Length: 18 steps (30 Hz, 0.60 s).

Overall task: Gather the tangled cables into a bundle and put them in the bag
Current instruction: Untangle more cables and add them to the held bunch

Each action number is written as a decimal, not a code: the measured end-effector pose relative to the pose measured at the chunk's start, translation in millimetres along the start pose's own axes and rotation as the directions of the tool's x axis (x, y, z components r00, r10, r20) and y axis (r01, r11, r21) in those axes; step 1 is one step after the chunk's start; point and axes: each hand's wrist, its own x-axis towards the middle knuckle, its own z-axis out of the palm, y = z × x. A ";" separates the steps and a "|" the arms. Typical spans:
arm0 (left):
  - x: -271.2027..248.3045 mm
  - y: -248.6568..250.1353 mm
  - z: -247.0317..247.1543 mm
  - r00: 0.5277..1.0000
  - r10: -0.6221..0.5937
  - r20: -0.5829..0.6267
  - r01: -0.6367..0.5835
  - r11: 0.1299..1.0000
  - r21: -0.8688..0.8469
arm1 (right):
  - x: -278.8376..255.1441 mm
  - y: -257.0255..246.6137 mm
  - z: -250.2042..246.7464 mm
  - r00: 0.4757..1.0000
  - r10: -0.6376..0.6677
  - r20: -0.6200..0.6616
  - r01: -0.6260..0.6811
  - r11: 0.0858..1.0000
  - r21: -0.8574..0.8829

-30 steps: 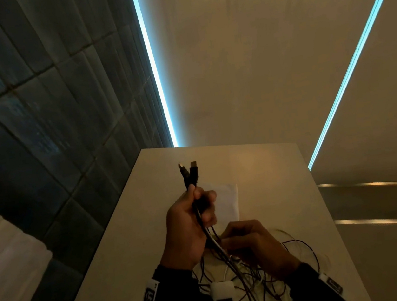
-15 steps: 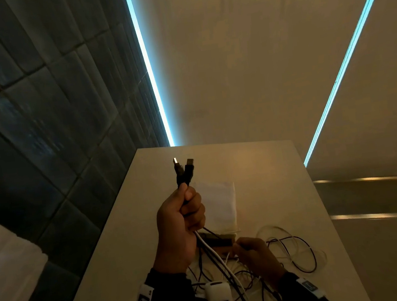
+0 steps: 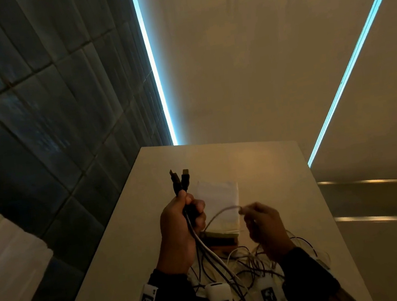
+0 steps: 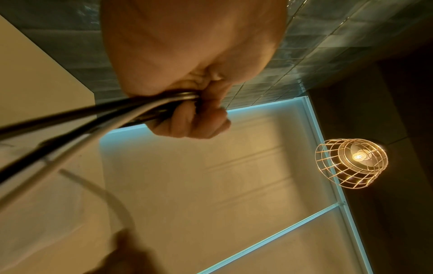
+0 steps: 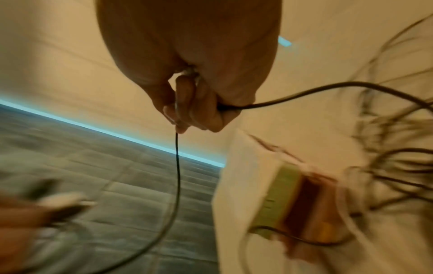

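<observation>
My left hand (image 3: 185, 215) is raised above the table and grips a bunch of cable ends. Two black plugs (image 3: 180, 180) stick up out of the fist, and black and white cables (image 3: 206, 247) hang down from it. In the left wrist view the fingers (image 4: 187, 120) curl round those cables (image 4: 93, 115). My right hand (image 3: 257, 221), blurred, pinches a thin cable (image 3: 222, 211) that arcs back toward the left hand; the right wrist view shows it held between fingertips (image 5: 185, 103). A tangle of loose cables (image 3: 257, 256) lies on the table below both hands. The white bag (image 3: 220, 203) lies flat behind the hands.
A pale table (image 3: 265, 166) runs away from me, with a dark tiled wall (image 3: 37, 121) along its left side. A flat green and brown item (image 3: 223, 239) lies at the bag's near edge. A lit wire-cage lamp (image 4: 351, 163) hangs overhead.
My right hand has come up from the tangle on the table, drawing a thin cable up and toward the right. My left hand keeps its grip on the plug ends.
</observation>
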 end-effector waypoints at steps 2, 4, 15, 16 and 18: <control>0.0 -3.1 3.4 1.000 -0.007 -0.021 0.007 1.000 0.027 | -14.0 -36.3 10.9 0.986 -0.133 0.101 0.123 0.988 0.098; -0.4 -5.2 8.2 1.000 -0.018 0.007 0.018 1.000 0.012 | -30.0 -62.3 20.2 0.951 -0.236 0.202 0.210 0.967 0.143; -6.7 5.5 15.4 0.977 0.168 0.131 -0.136 0.966 -0.222 | -50.2 -34.4 28.5 0.886 -0.049 0.461 0.099 0.991 -0.085; -6.4 7.8 14.2 0.975 0.177 0.135 -0.140 0.960 -0.244 | -46.7 -25.2 23.7 0.887 -0.039 0.459 0.079 0.995 -0.068; -6.5 9.2 12.3 0.973 0.178 0.147 -0.131 0.949 -0.285 | -40.0 -7.9 15.3 0.891 -0.044 0.452 0.082 0.995 -0.063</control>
